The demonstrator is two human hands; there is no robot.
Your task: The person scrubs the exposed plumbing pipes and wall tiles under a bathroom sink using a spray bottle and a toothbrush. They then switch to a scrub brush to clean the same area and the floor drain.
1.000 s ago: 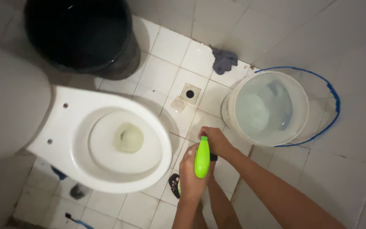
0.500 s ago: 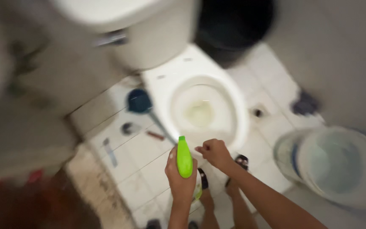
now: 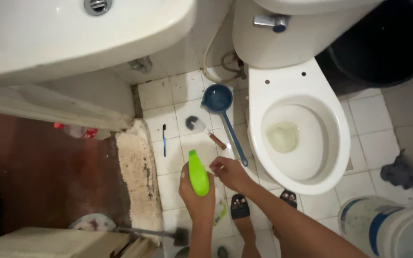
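Note:
My left hand [image 3: 196, 199] grips a bright green bottle [image 3: 198, 174] by its body, its pointed top aimed away from me. My right hand [image 3: 229, 173] hovers just right of the bottle, fingers curled and pinched together; whether a small cap sits in them I cannot tell. Both hands are above the white tiled floor, left of the open white toilet bowl [image 3: 331, 157]. On the tiles beyond my hands lie a toilet brush [image 3: 198, 125] and a blue long-handled dipper [image 3: 218, 101]. My feet in black sandals [image 3: 239, 206] show below.
A white sink [image 3: 82, 33] hangs at the upper left, the toilet tank [image 3: 302, 33] beside it. A black bin [image 3: 388, 43] stands upper right, a white bucket [image 3: 388, 229] lower right, a grey rag [image 3: 398, 173] near it. A toothbrush [image 3: 164, 139] lies on the tiles; a raised stained curb [image 3: 137, 177] runs on the left.
The view has swung left, bringing the sink and tank into sight. My right hand came off the bottle's top and now sits beside it. The left hand keeps its hold.

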